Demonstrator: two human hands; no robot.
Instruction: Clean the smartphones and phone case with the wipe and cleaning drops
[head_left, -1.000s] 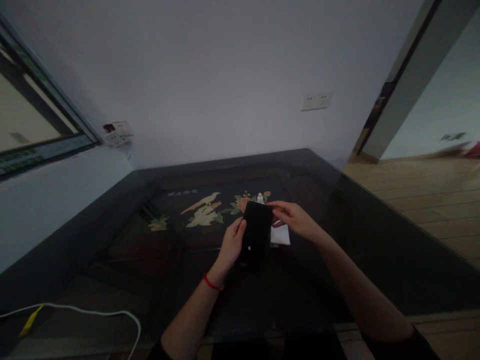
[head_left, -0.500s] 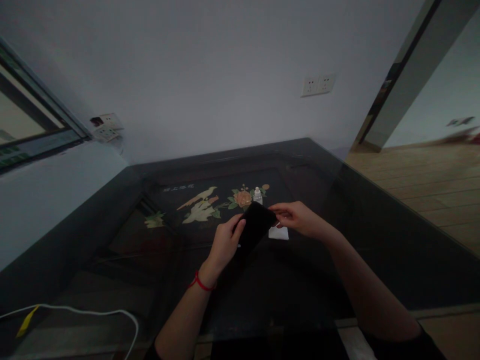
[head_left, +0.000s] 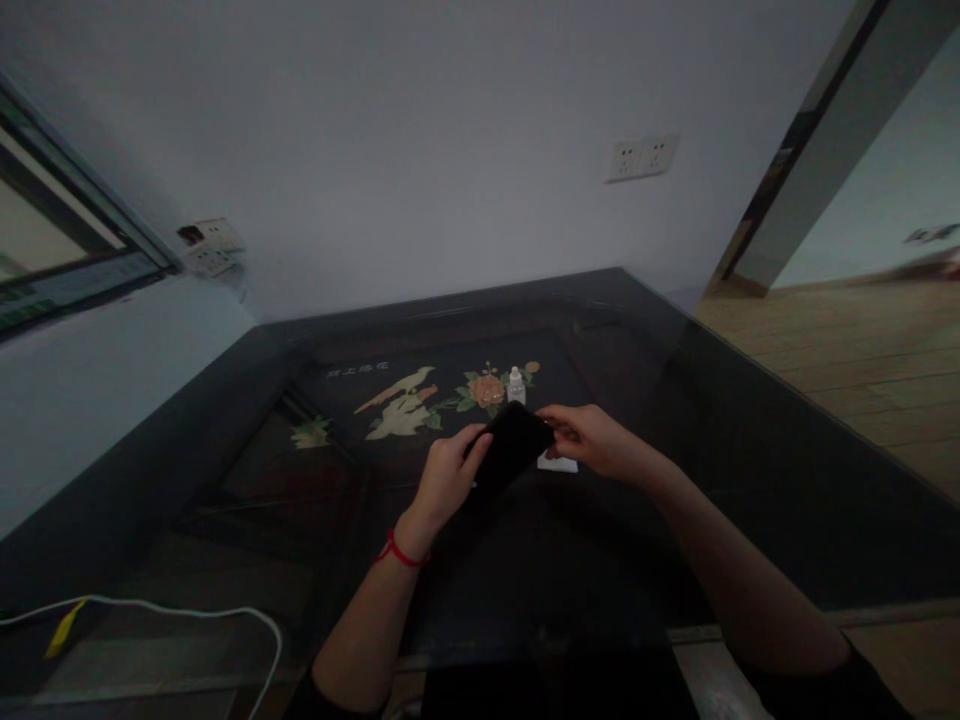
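One black phone (head_left: 510,447) is held tilted above the bench (head_left: 712,480). Its near-left edge is gripped by the left hand (head_left: 442,478), fingers curled around it, and its far-right end is pinched by the right hand (head_left: 596,442). Just right, a white cloth (head_left: 562,465) is seen; a small bottle (head_left: 516,385) is set farther.

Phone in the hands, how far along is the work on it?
Done: a small white bottle and white cloth are set out on the table. In hand: left hand and right hand grip the black phone, tilted above it. Left: bottle and cloth lie unused.
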